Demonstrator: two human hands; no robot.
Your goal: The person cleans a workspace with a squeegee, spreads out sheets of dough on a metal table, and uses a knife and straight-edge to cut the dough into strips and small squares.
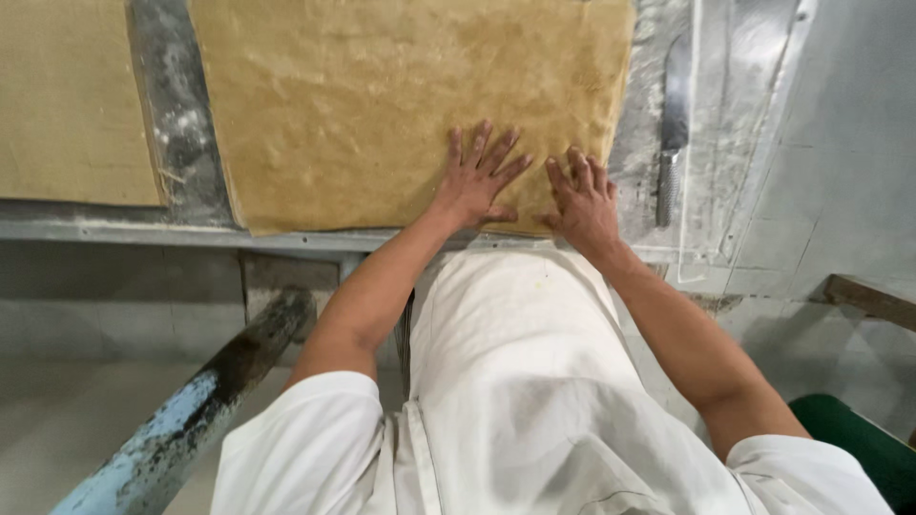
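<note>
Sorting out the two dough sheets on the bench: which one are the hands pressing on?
The large sheet in the middle: left hand and right hand lie flat on its near right corner. The other sheet, far left, is untouched.

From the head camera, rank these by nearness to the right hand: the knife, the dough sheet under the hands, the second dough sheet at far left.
1. Dough sheet: directly under the right hand, touching.
2. Knife: just to its right on the metal table.
3. Second dough sheet: far left, beyond the left hand.

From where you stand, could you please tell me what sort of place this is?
Probably a bakery or food workshop: both hands, left hand and right hand, press a large dough sheet on a floury metal table, with a knife alongside.
</note>
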